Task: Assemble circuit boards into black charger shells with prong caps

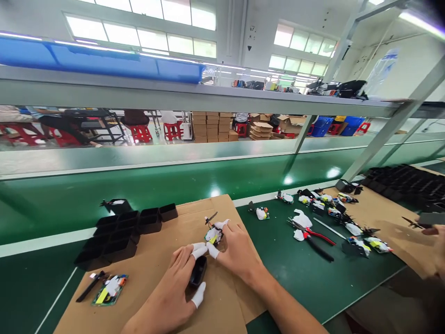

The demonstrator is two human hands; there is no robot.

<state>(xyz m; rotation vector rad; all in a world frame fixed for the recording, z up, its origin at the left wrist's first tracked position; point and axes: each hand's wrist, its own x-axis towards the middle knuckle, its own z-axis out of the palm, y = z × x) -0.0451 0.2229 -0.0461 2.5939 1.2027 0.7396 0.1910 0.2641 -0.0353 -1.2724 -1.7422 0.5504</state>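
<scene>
My left hand (170, 285), with white finger cots, curls around a small open black plastic case (199, 271) on the cardboard. Just above it, my right hand (238, 250), also in finger cots, pinches a small circuit board (212, 235) carrying white glue and a yellow part. A black piece on wires stands off the board's far end. My left fingertips come close to the board; whether they touch it cannot be made out. Another circuit board (110, 290) with a black end piece lies at the lower left of the cardboard (163, 306).
Several black cases (120, 248) stand grouped at the left. Pliers (309, 235) with red and black handles lie on the green bench at right, near several circuit boards (327, 204). A co-worker's hand (434, 232) is at the right edge. A shelf beam (222, 97) crosses above.
</scene>
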